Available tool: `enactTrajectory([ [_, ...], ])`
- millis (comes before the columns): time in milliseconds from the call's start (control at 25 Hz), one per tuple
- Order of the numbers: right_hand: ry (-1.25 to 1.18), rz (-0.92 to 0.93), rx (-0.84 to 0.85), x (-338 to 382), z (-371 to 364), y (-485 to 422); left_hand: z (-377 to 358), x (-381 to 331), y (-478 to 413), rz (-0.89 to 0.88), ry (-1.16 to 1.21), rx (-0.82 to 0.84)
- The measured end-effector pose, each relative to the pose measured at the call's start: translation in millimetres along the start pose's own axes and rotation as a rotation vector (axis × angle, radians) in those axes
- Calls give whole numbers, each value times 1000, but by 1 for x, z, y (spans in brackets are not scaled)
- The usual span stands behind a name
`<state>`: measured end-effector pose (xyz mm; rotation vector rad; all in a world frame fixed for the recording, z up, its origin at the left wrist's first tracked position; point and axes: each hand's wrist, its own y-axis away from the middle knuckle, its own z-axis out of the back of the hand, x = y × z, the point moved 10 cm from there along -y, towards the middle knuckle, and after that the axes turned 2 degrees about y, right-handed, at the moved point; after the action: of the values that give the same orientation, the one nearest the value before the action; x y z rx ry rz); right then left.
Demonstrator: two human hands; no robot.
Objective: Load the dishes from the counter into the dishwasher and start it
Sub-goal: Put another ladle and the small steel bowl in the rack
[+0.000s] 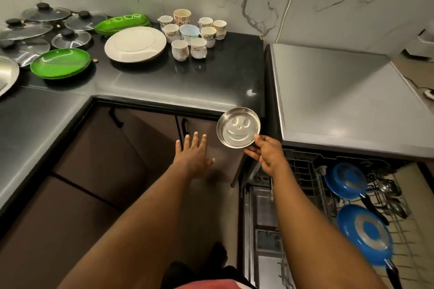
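A black counter (164,82) wraps round the left and far sides of the scene. To its right stands the dishwasher (328,101), with a flat grey top. Its wire rack (303,171) is pulled out at the near right. In the rack lie two blue pans, one farther (345,180) and one nearer (364,232), both bottom up, with ladles (389,195) just to their right.

On the far part of the counter sits a large white plate (135,44). To its left is a stack of green plates (60,63), and beyond those are several glass lids (45,13) with black knobs. A cluster of cups (179,50) stands to the right of the white plate.

The left hand (193,155) is held out in front of the cabinet doors, palm down, fingers spread and straight, holding nothing. The right hand (270,152) pinches the near edge of a small steel plate (238,127) with a smiling face stamped in it. The plate is held in the air just off the counter's near right corner, beside the dishwasher and above the far left end of the rack.
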<state>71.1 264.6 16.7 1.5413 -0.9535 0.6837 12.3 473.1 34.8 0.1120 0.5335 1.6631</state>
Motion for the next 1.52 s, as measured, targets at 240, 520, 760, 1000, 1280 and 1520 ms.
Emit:
enactTrajectory([
  [240, -14, 18, -11, -29, 33, 68, -31, -22, 60, -40, 15, -1],
  [520, 62, -48, -116, -98, 134, 153, -119, -67, 136, -88, -63, 132],
  [760, 77, -88, -216, -130, 234, 200, -166, -159, 166, -220, -110, 188],
  [1000, 152, -91, -271, -139, 340, 221, -225, -245, 174, -224, -139, 307],
  [1280, 600, 1, -334, -139, 433, 211, -286, -325, 163, -250, -193, 346],
  [1520, 1363, 23, -365, -156, 440, 187, -345, -348, 122, -282, -240, 404],
])
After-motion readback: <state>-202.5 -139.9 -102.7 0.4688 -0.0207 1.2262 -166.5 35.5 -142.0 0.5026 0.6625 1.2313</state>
